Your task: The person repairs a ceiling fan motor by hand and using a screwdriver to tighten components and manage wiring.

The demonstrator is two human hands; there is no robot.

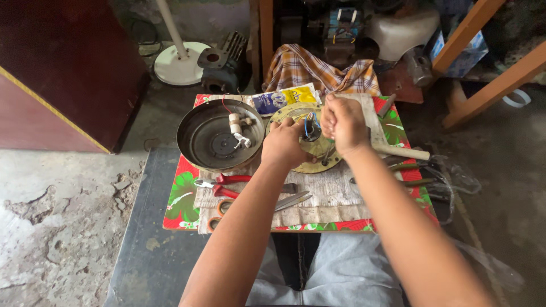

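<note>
A round brass-coloured motor plate [296, 113] with blue and black wires [310, 126] at its centre lies on a low board. My left hand [282, 145] rests on the plate's left part and holds it down. My right hand [343, 122] is closed in a fist over the plate's right side, next to the wires; what it grips is hidden. A dark round metal pan [219, 136] with a small white part [236, 126] inside sits left of the plate.
Red-handled pliers [227, 185], scissors [290, 200] and a wooden-handled hammer [398, 150] lie on the cloth-covered floral board [182, 199]. A white and yellow packet [281, 98] and checked cloth [318, 71] lie behind. A fan stand base [179, 62], motor parts and wooden legs surround it.
</note>
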